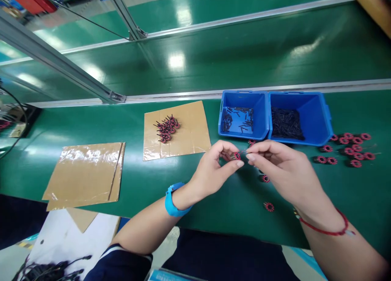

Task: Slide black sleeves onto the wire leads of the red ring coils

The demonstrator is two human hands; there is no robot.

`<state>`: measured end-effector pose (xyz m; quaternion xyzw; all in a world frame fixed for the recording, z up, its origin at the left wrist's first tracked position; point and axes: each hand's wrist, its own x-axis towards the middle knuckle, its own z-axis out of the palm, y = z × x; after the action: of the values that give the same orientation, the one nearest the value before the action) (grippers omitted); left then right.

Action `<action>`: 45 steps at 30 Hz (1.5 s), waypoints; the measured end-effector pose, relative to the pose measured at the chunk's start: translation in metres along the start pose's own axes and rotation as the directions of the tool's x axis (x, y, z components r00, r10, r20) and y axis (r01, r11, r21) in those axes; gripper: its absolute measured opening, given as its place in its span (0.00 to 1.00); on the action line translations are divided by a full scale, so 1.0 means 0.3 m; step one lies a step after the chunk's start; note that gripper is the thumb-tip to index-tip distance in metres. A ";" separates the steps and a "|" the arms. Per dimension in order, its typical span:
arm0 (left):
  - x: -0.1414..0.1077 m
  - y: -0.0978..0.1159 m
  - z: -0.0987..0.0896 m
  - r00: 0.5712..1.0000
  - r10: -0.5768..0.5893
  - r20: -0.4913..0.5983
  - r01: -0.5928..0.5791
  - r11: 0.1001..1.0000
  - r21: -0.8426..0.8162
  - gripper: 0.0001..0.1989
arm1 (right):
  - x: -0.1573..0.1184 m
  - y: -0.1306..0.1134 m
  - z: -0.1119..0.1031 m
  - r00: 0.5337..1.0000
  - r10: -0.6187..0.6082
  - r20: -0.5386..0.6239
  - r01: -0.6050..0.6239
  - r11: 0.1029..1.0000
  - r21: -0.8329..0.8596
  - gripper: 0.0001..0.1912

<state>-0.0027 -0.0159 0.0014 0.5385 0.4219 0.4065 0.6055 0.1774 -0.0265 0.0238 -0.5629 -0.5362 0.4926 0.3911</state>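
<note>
My left hand [215, 169] pinches a small red-and-black wound ring [236, 155] between thumb and fingertips. Close to its right, my right hand [281, 169] has thumb and forefinger pressed together at the ring's thin wire ends; whether a small sleeve is between them is too small to tell. Just beyond my hands stand two joined blue bins: the left bin [262, 118] holds scattered short black tubes [227, 120], the right bin [316, 114] a heap of black pieces [285, 124]. Loose rings [269, 207] lie below and beside my right hand.
Several rings [356, 163] lie right of the bins. A cardboard sheet [192, 130] carries a pile of rings with black-sleeved ends [166, 130]. More cardboard [82, 175] lies at the left. A metal rail [171, 97] runs behind, with a slanted post [67, 63]. Dark cables [51, 273] sit lower left.
</note>
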 end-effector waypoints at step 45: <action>0.004 0.003 -0.001 0.991 -0.102 0.084 0.127 0.908 -0.398 0.09 | -0.004 0.022 -0.015 0.993 0.091 -0.080 -0.059 0.941 0.332 0.05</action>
<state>-0.0027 -0.0145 0.0021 0.3889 0.3412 0.4316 0.7390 0.1833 -0.0280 0.0186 -0.5324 -0.4055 0.5626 0.4854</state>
